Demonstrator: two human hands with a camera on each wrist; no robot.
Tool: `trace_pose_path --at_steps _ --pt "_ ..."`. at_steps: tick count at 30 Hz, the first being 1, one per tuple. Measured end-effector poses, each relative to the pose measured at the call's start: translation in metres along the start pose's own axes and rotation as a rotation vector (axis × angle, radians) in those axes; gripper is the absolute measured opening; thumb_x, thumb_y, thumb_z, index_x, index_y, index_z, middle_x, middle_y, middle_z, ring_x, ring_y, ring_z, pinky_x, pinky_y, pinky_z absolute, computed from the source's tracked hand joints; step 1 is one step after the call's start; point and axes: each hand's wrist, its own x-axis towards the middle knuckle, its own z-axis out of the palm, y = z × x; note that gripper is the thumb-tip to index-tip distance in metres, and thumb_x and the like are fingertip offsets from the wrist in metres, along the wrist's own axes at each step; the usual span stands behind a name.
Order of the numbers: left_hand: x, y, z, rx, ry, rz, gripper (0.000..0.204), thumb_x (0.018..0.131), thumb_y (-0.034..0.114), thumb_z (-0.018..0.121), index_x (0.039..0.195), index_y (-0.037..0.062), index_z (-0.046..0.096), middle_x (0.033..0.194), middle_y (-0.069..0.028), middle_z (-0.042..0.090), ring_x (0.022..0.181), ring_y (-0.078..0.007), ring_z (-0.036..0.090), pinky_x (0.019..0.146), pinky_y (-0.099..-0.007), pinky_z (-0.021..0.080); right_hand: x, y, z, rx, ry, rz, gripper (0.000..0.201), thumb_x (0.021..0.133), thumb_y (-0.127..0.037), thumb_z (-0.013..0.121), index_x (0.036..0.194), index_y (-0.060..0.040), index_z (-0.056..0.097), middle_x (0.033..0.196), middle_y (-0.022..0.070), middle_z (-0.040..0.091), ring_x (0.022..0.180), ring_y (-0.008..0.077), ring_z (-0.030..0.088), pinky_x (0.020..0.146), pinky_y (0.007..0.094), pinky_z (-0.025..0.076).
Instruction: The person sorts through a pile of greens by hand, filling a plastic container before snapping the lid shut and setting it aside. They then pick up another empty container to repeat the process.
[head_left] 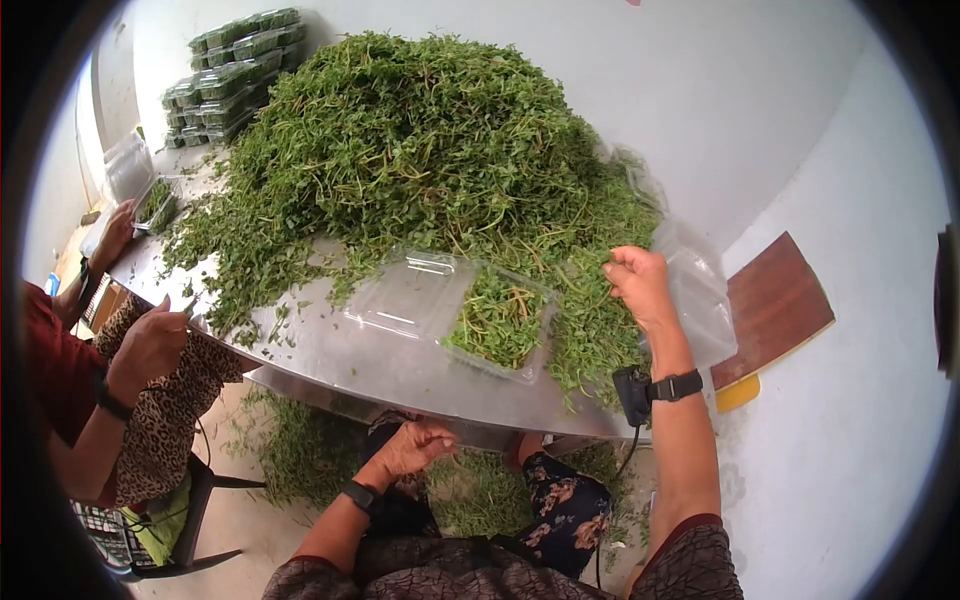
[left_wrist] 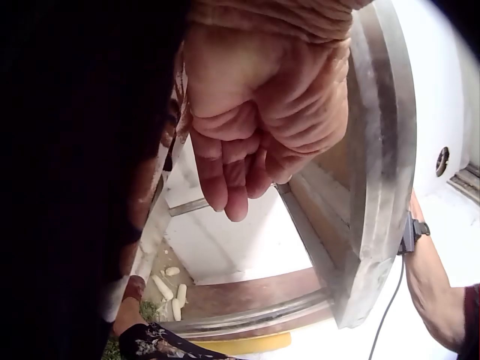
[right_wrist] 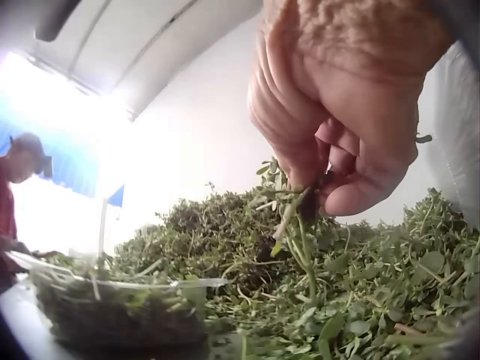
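Sprig pinched in my right hand, left hand loose and bare!
Open box sits near on the bench; I reckon overfilling could keep its lid from closing.

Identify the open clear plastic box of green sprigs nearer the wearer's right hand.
The clear rectangular plastic box near the front of the grey metal table, its lid to its left; the other box sits far left, by another person's hand.

Bright head view, black curved edges.
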Motion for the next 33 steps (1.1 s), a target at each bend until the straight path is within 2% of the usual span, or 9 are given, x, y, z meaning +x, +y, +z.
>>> trace_pose_path --at_steps 6,15,17,19,20,23,28,30,33 --pt "0.002 -0.002 0.004 0.118 0.036 -0.049 0.022 0.092 0.015 0.058 0.101 -0.0024 0.066 0.084 -0.0078 0.071 0.085 -0.0112 0.065 0.078 -0.0275 0.05 -0.036 -0.019 -0.008 0.327 -0.008 0.102 0.006 0.084 -0.004 0.062 0.086 0.0006 0.065 0.073 -0.0012 0.059 0.06 0.0068 0.053 0.054 0.0214 0.046" --pt "0.009 -0.005 0.016 0.029 0.011 -0.03 0.018 0.092 0.012 0.057 0.101 -0.0016 0.066 0.089 -0.0068 0.07 0.085 -0.0111 0.064 0.08 -0.0285 0.051 -0.061 -0.053 0.02 0.594 -0.071 0.017 0.012 0.085 -0.005 0.062 0.095 0.0011 0.066 0.081 0.0017 0.063 0.069 0.008 0.056 0.057 0.0226 0.049" --pt "0.01 -0.001 0.015 0.13 -0.022 -0.006 0.016 0.093 0.011 0.056 0.098 -0.0016 0.065 0.088 -0.0057 0.069 0.085 -0.0114 0.064 0.08 -0.0286 0.051 -0.059 -0.044 0.029 0.544 -0.157 0.008 0.019 0.087 -0.007 0.062 0.103 0.0026 0.065 0.086 0.0043 0.065 0.075 0.0097 0.059 0.061 0.0233 0.051" --pt "0.012 -0.009 0.016 0.129 -0.009 0.015 0.019 0.092 0.012 0.057 0.099 -0.0032 0.065 0.084 -0.0071 0.069 0.083 -0.0112 0.065 0.078 -0.028 0.051 -0.065 -0.043 0.044 0.231 -0.177 0.034 0.026 0.088 -0.011 0.062 0.11 0.0048 0.063 0.09 0.0072 0.067 0.08 0.0129 0.061 0.067 0.0264 0.052" --pt "0.013 -0.013 0.016 0.129 0.001 0.042 0.022 0.091 0.014 0.059 0.1 -0.0048 0.065 0.08 -0.0085 0.069 0.08 -0.011 0.066 0.075 -0.0273 0.051 -0.067 -0.039 0.047 0.06 -0.14 -0.063 0.031 0.089 -0.013 0.061 0.115 0.0046 0.061 0.091 0.0093 0.067 0.081 0.0146 0.062 0.072 0.0288 0.051" --pt "0.013 -0.02 0.014 0.076 0.004 0.056 0.021 0.092 0.013 0.057 0.1 -0.0051 0.065 0.079 -0.0081 0.069 0.081 -0.012 0.067 0.074 -0.027 0.051 -0.069 -0.023 0.045 -0.069 -0.023 -0.123 0.031 0.089 -0.013 0.061 0.116 0.0038 0.061 0.093 0.0111 0.068 0.082 0.0151 0.062 0.073 0.0294 0.05" --pt "0.009 -0.005 0.011 -0.014 0.019 0.067 0.02 0.093 0.011 0.056 0.1 -0.0058 0.064 0.081 -0.0088 0.069 0.083 -0.014 0.068 0.072 -0.0266 0.051 -0.082 -0.023 0.046 -0.084 -0.05 -0.078 0.031 0.089 -0.012 0.061 0.116 0.0029 0.061 0.097 0.0145 0.069 0.084 0.0156 0.063 0.073 0.028 0.049" --pt "0.009 -0.007 0.011 -0.002 0.019 0.061 0.02 0.094 0.011 0.055 0.1 -0.0061 0.064 0.082 -0.0092 0.069 0.084 -0.0146 0.068 0.072 -0.0264 0.051 -0.085 -0.019 0.051 -0.047 -0.044 -0.179 0.031 0.089 -0.011 0.061 0.117 0.0026 0.061 0.097 0.0154 0.068 0.084 0.0155 0.063 0.073 0.028 0.05" --pt "0.011 -0.014 0.011 -0.01 0.02 0.063 0.02 0.093 0.011 0.056 0.1 -0.006 0.064 0.083 -0.0089 0.069 0.084 -0.0143 0.068 0.072 -0.0263 0.051 -0.089 -0.025 0.052 -0.11 -0.037 -0.139 0.032 0.089 -0.012 0.061 0.117 0.0021 0.061 0.1 0.0163 0.068 0.085 0.0164 0.064 0.075 0.0282 0.051"
